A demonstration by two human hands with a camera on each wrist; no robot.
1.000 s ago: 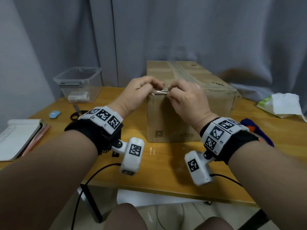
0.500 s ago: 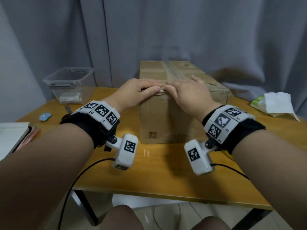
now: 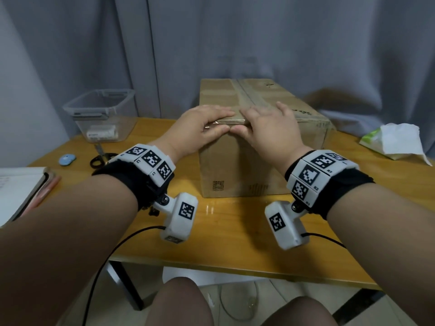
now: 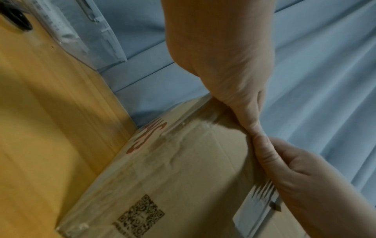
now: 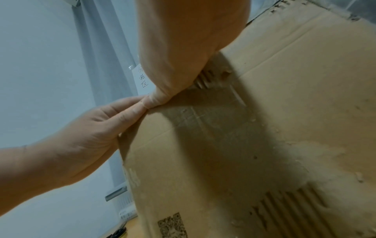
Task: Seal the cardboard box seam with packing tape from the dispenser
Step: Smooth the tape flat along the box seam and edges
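Observation:
A brown cardboard box (image 3: 242,165) stands on the wooden table (image 3: 223,234), with a strip of clear tape (image 3: 249,97) running along its top seam. The tape's near end (image 3: 217,123) folds over the box's near top edge. My left hand (image 3: 207,118) and right hand (image 3: 263,121) meet at that edge. On both, the fingers lie flat on the top and the thumbs press the front face. In the left wrist view my left thumb (image 4: 244,106) lies on the edge beside the right hand (image 4: 305,177). In the right wrist view the thumb (image 5: 162,95) touches the left hand (image 5: 81,136). No dispenser shows.
A clear plastic bin (image 3: 103,114) stands at the back left, with scissors (image 3: 100,158) and a small blue object (image 3: 67,159) in front of it. A notebook (image 3: 18,187) lies at the left edge and a white tissue pack (image 3: 395,142) at the right. A grey curtain hangs behind.
A second ago both hands pinched the tape end at the near top edge. Now their fingers lie flat on the box top and their thumbs press the front face.

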